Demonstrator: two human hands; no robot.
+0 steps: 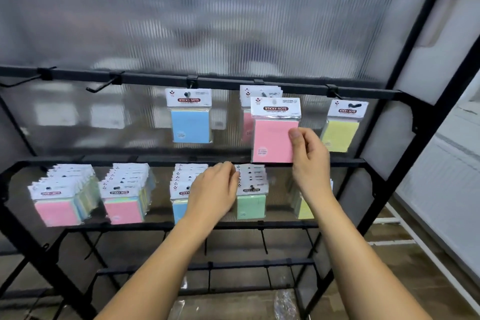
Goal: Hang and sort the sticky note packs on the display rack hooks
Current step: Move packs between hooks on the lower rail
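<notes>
My right hand (310,156) pinches a pink sticky note pack (272,138) by its right edge, held in front of more pink packs (246,122) hanging on an upper-rail hook. A blue pack (191,122) hangs to the left and a yellow pack (340,135) to the right on the same rail. My left hand (214,192) reaches with curled fingers into the lower row, between the blue-fronted stack (179,202) and the green-fronted stack (250,205); whether it holds a pack is hidden.
Two bare hooks (101,86) stick out at the left of the upper rail. Lower hooks carry thick stacks with pink fronts (58,212) and another (123,210); a yellow stack (305,209) sits behind my right wrist. The black rack frame (426,101) stands at the right.
</notes>
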